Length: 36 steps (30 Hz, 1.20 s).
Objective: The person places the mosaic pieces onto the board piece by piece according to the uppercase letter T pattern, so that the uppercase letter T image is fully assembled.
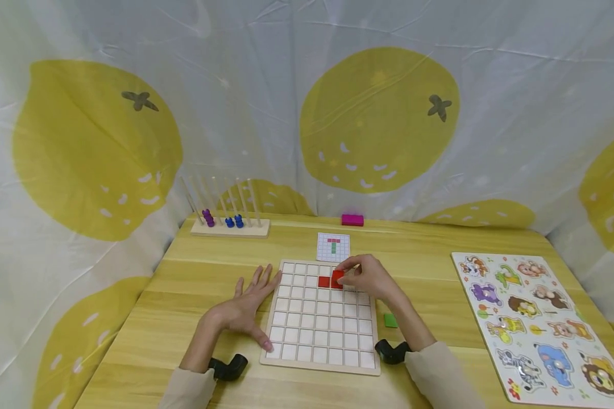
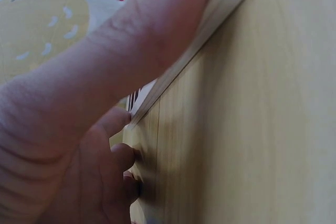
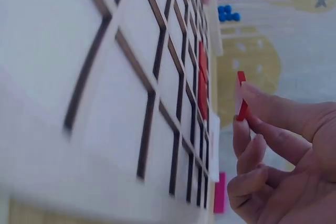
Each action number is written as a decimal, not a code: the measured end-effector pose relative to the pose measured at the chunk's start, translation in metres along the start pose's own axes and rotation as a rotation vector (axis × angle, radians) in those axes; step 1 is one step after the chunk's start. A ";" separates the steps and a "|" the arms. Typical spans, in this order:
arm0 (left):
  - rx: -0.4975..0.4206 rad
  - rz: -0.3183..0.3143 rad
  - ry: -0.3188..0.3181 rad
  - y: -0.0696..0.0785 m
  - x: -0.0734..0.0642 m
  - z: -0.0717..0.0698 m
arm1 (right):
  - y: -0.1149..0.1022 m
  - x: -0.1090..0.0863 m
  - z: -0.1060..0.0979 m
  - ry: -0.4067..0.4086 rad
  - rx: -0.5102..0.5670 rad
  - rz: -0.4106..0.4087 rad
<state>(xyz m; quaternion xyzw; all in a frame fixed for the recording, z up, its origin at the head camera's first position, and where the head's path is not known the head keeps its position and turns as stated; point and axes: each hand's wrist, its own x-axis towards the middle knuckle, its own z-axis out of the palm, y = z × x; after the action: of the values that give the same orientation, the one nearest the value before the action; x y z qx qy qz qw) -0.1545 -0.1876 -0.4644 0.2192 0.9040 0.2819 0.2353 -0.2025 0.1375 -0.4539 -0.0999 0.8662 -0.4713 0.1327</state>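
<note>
A wooden grid board (image 1: 314,322) with white square cells lies in front of me. One red tile (image 1: 324,282) sits in an upper cell; the right wrist view shows two red tiles (image 3: 202,95) side by side in the grid. My right hand (image 1: 367,276) pinches another red tile (image 3: 242,109) between thumb and fingertips, held above the board and apart from it. My left hand (image 1: 243,311) is spread along the board's left side, its thumb at the lower left corner and a fingertip at the upper left edge.
Behind the board lies a card (image 1: 333,247) with a red and green T pattern. A green tile (image 1: 390,320) lies right of the board. Farther back are a peg stand (image 1: 230,229) with beads and a magenta block (image 1: 352,220). An animal puzzle (image 1: 537,329) lies at the right.
</note>
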 end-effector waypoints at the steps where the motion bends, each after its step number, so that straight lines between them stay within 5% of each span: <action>1: 0.004 0.001 -0.001 0.000 0.000 0.000 | -0.001 0.002 0.004 -0.004 0.006 0.000; 18: -0.008 0.002 -0.004 0.001 -0.001 0.001 | -0.022 0.019 0.045 0.023 0.004 0.011; 36: -0.002 0.001 -0.003 0.000 -0.001 0.000 | -0.030 0.025 0.055 0.005 -0.083 0.015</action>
<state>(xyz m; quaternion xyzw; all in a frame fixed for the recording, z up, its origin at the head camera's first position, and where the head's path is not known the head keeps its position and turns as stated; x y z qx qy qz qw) -0.1541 -0.1880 -0.4637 0.2199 0.9031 0.2827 0.2368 -0.2070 0.0703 -0.4605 -0.0977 0.8861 -0.4341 0.1297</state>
